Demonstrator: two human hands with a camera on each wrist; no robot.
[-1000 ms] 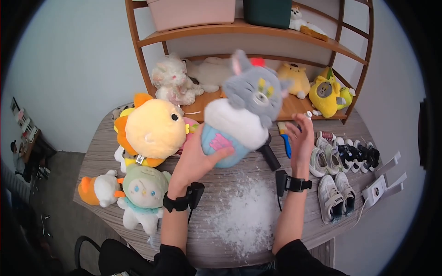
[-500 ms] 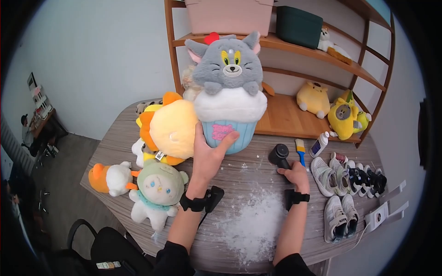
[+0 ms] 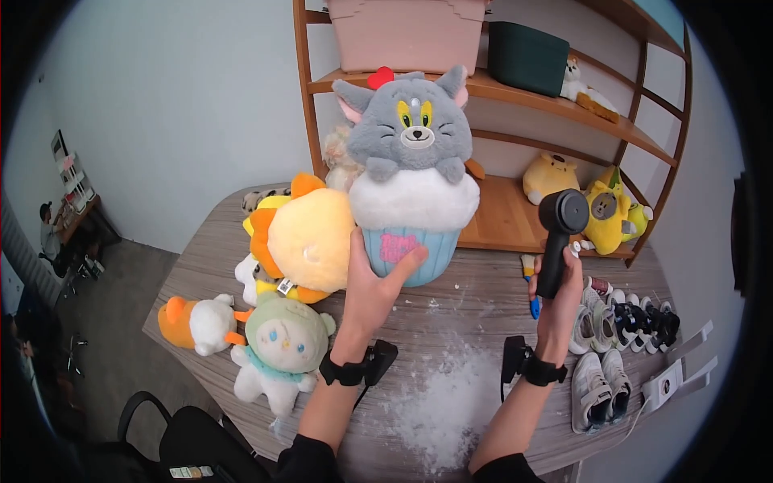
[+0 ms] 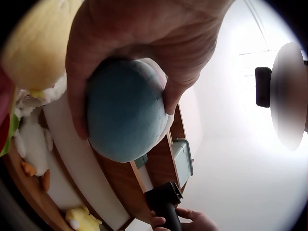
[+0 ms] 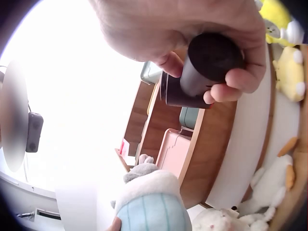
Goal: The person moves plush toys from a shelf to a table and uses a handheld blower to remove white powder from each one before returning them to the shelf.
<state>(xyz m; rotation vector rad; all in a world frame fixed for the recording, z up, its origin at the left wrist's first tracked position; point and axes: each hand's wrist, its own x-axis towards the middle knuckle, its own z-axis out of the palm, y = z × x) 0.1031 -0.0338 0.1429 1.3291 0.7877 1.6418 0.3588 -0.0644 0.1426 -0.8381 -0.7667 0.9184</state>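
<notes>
In the head view my left hand (image 3: 374,294) grips a grey cat plush toy (image 3: 411,129) by its light blue cupcake base and holds it upright over the table. The left wrist view shows thumb and fingers spread round the base's rounded underside (image 4: 125,115). My right hand (image 3: 560,302) holds a black hair-dryer-shaped device (image 3: 555,241) by its handle, round head upward, to the right of the plush. In the right wrist view my fingers (image 5: 240,79) curl round the handle. The device and the plush are apart.
White powdery fluff (image 3: 447,402) is strewn over the grey table. A yellow plush (image 3: 310,241) and a green-hooded plush (image 3: 282,338) sit at left. A paintbrush (image 3: 531,290), white shoes (image 3: 604,386) and more shoes stand at right. Behind is a wooden shelf (image 3: 499,213) with plush toys and bins.
My right hand, empty at first, has taken the black device from the table and raised it. My left hand has turned the plush from tilted to upright, facing the head camera.
</notes>
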